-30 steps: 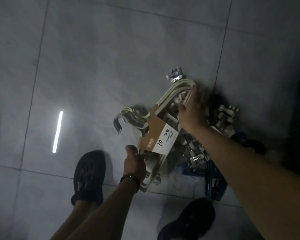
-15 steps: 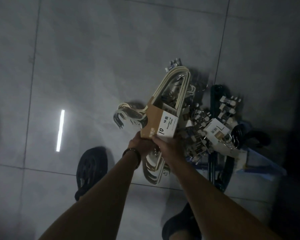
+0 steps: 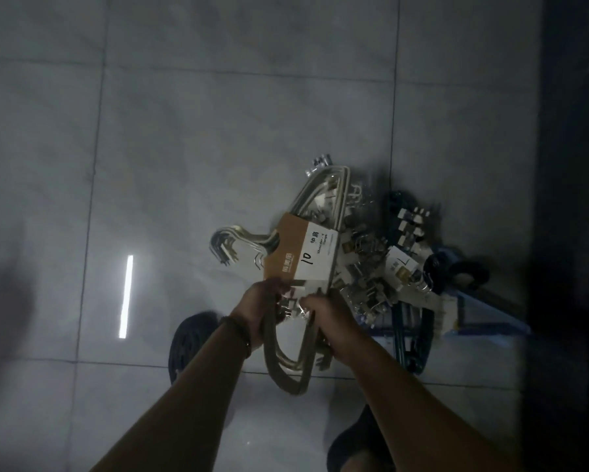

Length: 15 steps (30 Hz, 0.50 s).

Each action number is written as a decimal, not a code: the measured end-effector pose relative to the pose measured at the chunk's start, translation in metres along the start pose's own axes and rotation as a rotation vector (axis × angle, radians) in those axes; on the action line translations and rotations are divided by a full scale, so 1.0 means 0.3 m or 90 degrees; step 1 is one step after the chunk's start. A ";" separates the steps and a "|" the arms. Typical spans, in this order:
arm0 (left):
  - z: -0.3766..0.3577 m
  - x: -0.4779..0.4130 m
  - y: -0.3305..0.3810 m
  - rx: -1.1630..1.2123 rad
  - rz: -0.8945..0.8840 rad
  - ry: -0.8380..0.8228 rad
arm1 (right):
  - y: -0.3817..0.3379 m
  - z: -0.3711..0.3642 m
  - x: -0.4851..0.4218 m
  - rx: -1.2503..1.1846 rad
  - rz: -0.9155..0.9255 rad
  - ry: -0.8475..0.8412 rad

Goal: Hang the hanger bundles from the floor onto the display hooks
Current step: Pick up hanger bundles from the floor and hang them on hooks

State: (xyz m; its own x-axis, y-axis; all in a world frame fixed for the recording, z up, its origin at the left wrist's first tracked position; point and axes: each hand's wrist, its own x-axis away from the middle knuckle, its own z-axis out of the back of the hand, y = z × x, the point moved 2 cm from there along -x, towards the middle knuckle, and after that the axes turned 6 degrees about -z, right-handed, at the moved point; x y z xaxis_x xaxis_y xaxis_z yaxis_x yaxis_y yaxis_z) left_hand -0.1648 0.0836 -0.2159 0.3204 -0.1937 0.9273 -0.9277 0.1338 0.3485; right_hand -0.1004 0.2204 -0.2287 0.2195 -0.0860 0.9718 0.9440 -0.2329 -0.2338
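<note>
Over the tile floor [image 3: 218, 131], left hand [image 3: 262, 310] and right hand [image 3: 329, 320] grasp the hanger bundle [image 3: 300, 257].

Dim grey tiled floor [image 3: 218, 131]

Bundle [image 3: 301, 253] above floor [image 3: 218, 131], centre; its hooks [image 3: 225, 243] point left. Left hand [image 3: 262, 308] and right hand [image 3: 323, 311] side by side at near part of bundle, both hold it. Pile [image 3: 371, 267] on floor just right of bundle, touching. Left shoe [image 3: 187, 345] below-left of left hand. Right shoe [image 3: 354, 444] nearest, under right arm. Light streak [image 3: 126, 296] well apart, left.
</note>
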 end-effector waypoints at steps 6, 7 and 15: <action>-0.057 0.344 0.219 -0.163 -0.167 0.011 | -0.066 0.039 0.396 0.013 0.118 -0.007; -0.077 0.414 0.272 -0.200 -0.204 0.008 | -0.097 0.054 0.486 -0.012 0.157 0.018; -0.389 1.079 0.807 -0.630 -0.413 -0.044 | -0.633 0.389 1.446 0.344 0.607 0.500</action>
State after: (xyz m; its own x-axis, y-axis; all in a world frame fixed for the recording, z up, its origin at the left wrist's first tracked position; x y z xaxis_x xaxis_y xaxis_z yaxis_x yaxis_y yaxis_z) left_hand -0.2635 0.1667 0.1845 0.6377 -0.5502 0.5391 -0.0340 0.6791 0.7333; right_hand -0.1556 0.3403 0.2409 0.8130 -0.5693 0.1221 0.5223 0.6205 -0.5850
